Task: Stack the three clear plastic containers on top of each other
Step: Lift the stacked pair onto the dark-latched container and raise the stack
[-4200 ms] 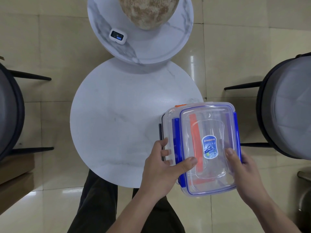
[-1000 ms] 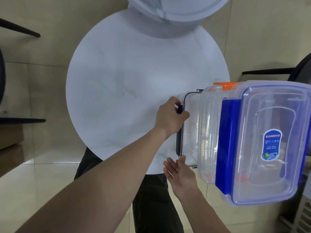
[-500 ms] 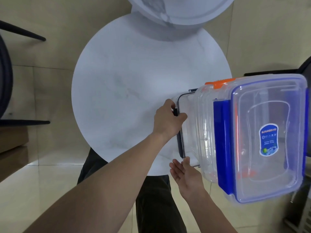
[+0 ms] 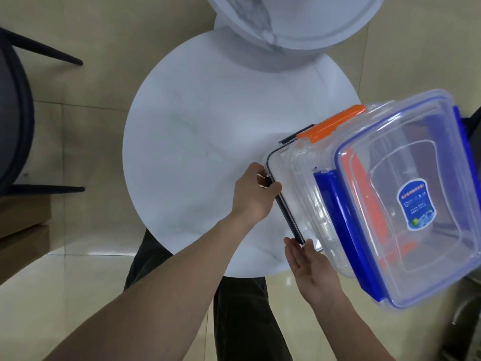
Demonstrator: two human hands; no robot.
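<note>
Three clear plastic containers stand stacked at the right edge of the round white table (image 4: 197, 142). The top container (image 4: 426, 204) has blue clips and a blue label. The middle container has orange clips (image 4: 330, 127). The bottom container (image 4: 289, 186) has a dark rim. My left hand (image 4: 253, 195) grips the dark clip on the bottom container's left side. My right hand (image 4: 311, 269) lies flat with spread fingers against the bottom container's near corner. The stack looks rotated, its near end swung to the right.
A smaller marble table (image 4: 294, 24) overlaps the far edge of the round one. A dark chair (image 4: 15, 121) stands at the left, another dark chair edge (image 4: 473, 123) at the right. My dark trousers (image 4: 239, 303) show below the table. Tiled floor surrounds everything.
Over the last second the stack has turned, its far end swinging left. My left hand stays on the bottom clip and my right hand stays flat at the near corner.
</note>
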